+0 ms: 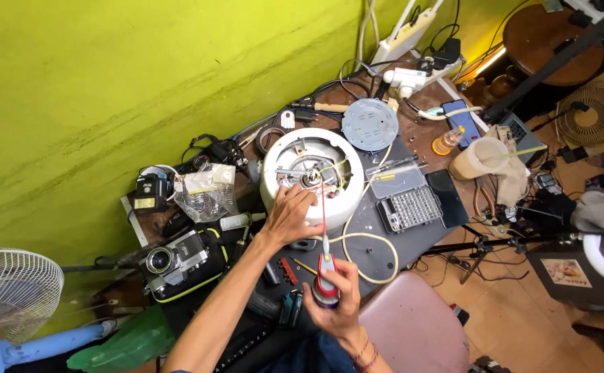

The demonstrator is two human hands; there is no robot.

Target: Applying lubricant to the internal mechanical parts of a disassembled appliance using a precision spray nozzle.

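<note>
1. There is one view only — a camera worn on the person's head, looking steeply down and forward over the bench (412, 242).
2. It faces the yellow-green wall (109, 83), which fills the upper left; the bench runs slantwise across the frame.
3. It sits fairly near: both forearms enter from the bottom edge, and the right hand (333, 304) with its grip on a spray can (325, 284) lies close under the lens.
4. Just beyond that grip, the left hand (289, 215) rests on an upturned white round appliance (312, 176) — near the frame's middle.
5. The wide angle also takes in floor to the right of the grip.
</note>
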